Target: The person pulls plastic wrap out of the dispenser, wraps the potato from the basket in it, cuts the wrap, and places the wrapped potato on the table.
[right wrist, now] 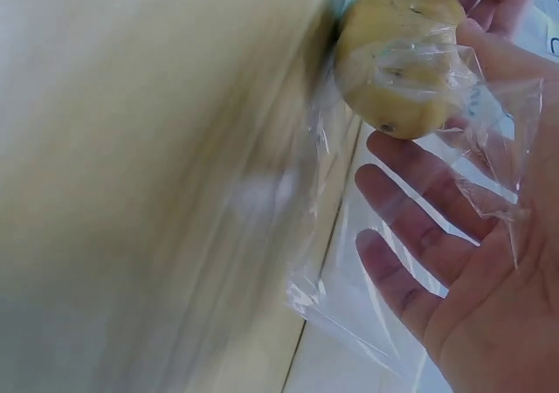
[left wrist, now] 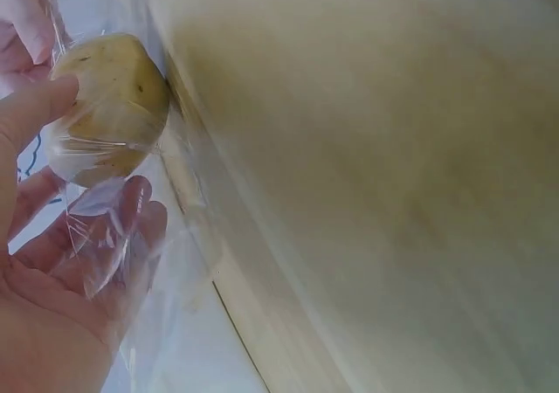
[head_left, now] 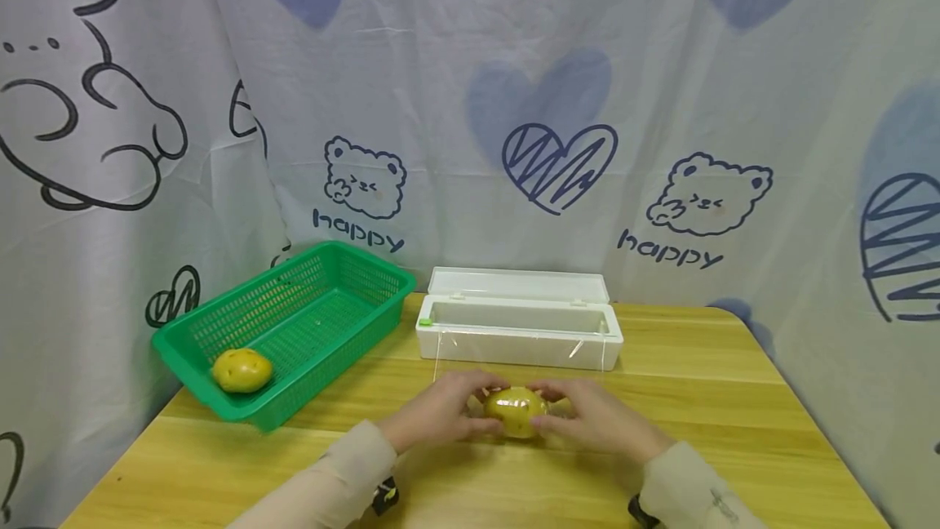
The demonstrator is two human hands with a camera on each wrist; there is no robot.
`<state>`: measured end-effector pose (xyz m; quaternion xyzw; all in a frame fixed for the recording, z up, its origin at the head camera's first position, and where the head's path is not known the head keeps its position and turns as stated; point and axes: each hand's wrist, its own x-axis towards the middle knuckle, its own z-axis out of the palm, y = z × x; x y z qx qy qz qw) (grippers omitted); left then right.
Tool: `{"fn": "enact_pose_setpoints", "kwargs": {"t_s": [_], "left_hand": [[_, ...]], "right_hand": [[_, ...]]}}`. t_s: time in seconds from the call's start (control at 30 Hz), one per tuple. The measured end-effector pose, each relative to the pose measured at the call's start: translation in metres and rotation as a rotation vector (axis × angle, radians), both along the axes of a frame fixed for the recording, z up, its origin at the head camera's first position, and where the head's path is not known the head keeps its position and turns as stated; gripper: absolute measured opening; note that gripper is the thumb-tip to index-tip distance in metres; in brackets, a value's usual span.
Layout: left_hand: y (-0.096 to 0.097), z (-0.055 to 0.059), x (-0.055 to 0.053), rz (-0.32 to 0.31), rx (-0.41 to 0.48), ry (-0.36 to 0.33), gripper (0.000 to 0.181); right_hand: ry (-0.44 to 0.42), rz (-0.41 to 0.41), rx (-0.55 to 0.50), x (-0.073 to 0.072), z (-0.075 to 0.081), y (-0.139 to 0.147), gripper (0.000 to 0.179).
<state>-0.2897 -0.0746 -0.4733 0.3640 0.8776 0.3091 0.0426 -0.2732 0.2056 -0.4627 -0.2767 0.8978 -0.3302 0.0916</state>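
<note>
A yellow potato [head_left: 516, 411] with clear plastic wrap [left wrist: 100, 227] around it is held between both hands at the table's middle. My left hand [head_left: 457, 408] grips its left end, the thumb lying on its surface in the left wrist view. On the other end my right hand [head_left: 587, 417] holds it with thumb and fingers, and loose film [right wrist: 498, 148] crosses that palm. Behind the hands stands a white cling film dispenser [head_left: 517, 347], its lid raised. A sheet of film hangs from its front and reaches toward the potato.
At the left, a green plastic basket [head_left: 330, 380] sits at an angle, with a second potato [head_left: 242, 371] in its near corner. The wooden table [head_left: 705, 398] has a printed curtain [head_left: 455, 88] behind it and at both sides.
</note>
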Motion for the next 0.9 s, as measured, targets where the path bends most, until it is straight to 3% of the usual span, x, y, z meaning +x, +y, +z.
{"fn": "enact_pose_setpoints", "kwargs": {"t_s": [0.33, 0.57, 0.7, 0.9], "left_hand": [[0.003, 0.002, -0.012, -0.009, -0.091, 0.076, 0.059], [0.005, 0.003, -0.017, 0.030, -0.194, 0.122, 0.070], [0.007, 0.004, -0.021, 0.037, -0.223, 0.130, 0.073], [0.008, 0.004, -0.026, 0.035, -0.239, 0.121, 0.074]], "right_hand": [[0.027, 0.100, 0.012, -0.019, 0.005, 0.004, 0.049], [-0.008, 0.049, 0.040, -0.022, 0.013, 0.004, 0.054], [0.082, -0.003, 0.082, -0.019, 0.016, 0.005, 0.051], [0.336, -0.010, 0.187, -0.012, 0.016, -0.005, 0.036]]}}
